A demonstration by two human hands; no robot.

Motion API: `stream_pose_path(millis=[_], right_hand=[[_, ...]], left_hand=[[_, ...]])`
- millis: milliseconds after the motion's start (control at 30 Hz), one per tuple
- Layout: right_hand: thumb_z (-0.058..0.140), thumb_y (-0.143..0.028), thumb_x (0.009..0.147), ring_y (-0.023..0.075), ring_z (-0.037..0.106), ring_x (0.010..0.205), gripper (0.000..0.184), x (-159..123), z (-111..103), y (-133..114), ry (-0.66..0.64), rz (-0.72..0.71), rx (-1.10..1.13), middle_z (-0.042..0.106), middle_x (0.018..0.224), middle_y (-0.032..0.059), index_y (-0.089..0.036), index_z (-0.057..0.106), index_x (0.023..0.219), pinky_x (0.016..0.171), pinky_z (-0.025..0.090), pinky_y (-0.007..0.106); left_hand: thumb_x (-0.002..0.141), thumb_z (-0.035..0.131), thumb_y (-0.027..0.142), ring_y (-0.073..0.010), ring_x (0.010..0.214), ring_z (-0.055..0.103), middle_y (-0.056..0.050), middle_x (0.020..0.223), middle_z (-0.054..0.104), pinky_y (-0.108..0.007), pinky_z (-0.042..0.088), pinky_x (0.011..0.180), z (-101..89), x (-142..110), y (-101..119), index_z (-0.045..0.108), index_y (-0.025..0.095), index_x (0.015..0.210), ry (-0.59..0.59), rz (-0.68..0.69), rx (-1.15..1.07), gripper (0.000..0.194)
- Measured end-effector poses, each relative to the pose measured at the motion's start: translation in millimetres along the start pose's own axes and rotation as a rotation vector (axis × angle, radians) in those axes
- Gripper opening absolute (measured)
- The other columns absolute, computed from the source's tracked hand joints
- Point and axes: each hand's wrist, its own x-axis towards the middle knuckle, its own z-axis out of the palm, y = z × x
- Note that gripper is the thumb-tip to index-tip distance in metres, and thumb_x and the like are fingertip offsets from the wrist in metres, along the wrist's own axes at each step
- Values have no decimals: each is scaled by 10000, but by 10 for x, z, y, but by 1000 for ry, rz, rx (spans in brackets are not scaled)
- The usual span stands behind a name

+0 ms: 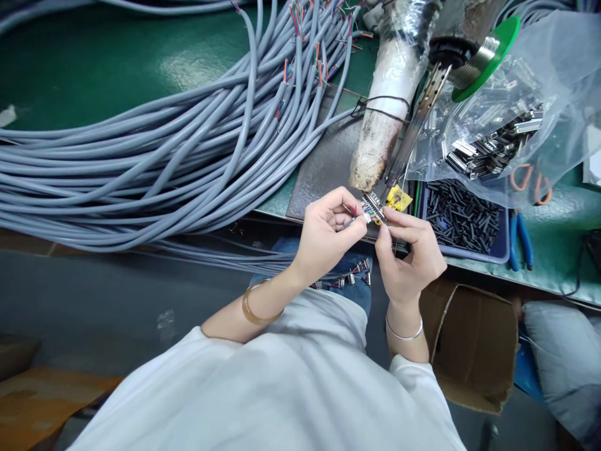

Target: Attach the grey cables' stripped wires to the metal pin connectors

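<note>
At the table's near edge, pinching wires with left fingers, connector with right fingers; likely light, best gripped by shell.

Evenly lit, soft glare on green tabletop, dim floor, edges stretched

Metal connector — tilted, colored wires attached

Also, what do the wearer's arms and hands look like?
Both hands are bare, no gloves. Left hand: wide amber-brown bangle on the forearm. Right hand: thin silver bangle at the wrist. Loose white sleeves, left and right, leave both forearms uncovered. No cables or markings visible on either arm.
</note>
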Motion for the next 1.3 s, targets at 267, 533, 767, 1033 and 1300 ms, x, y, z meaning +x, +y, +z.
stream_pose_path(millis=[267, 533, 767, 1033, 1300], right_hand=[[686, -121, 880, 167, 760, 912, 123, -12, -61, -20, -43, 142, 36, 781, 994, 14, -234, 650, 912, 770, 646, 320], [701, -112, 869, 160, 770, 871, 128, -34, -73, -33, -30, 105, -21, 790, 952, 12, -229, 663, 904, 724, 644, 291], [699, -95, 862, 155, 773, 882, 169, -65, -51, -9, -9, 11, -105, 795, 971, 11, -238, 664, 946, 758, 638, 284], [710, -75, 847, 156, 772, 895, 180, -30, -22, 11, -17, -72, -146, 796, 996, 24, -230, 667, 929, 798, 630, 289], [706, -136, 870, 175, 768, 893, 106, 93, -1, 62, -20, 20, -72, 786, 960, 12, -232, 666, 896, 729, 645, 319]], left_hand=[[748, 724, 130, -5, 466, 453, 43, 708, 576, -128, 375, 422, 2, -8, 10, 544, 161, 713, -8, -13, -24, 185], [786, 732, 199, -12, 415, 475, 46, 661, 591, -129, 386, 394, -20, -36, 14, 576, 158, 761, -51, -82, -79, 163], [721, 772, 148, -48, 447, 550, 36, 596, 604, -143, 477, 443, -50, -56, 30, 616, 145, 744, -42, -138, -13, 158], [685, 722, 106, -43, 468, 558, 44, 654, 597, -145, 468, 447, 2, -42, 21, 557, 160, 700, 41, -87, -3, 175], [701, 734, 138, -43, 444, 542, 56, 613, 584, -144, 444, 430, 95, 29, 47, 538, 173, 720, 87, -62, 4, 199]])
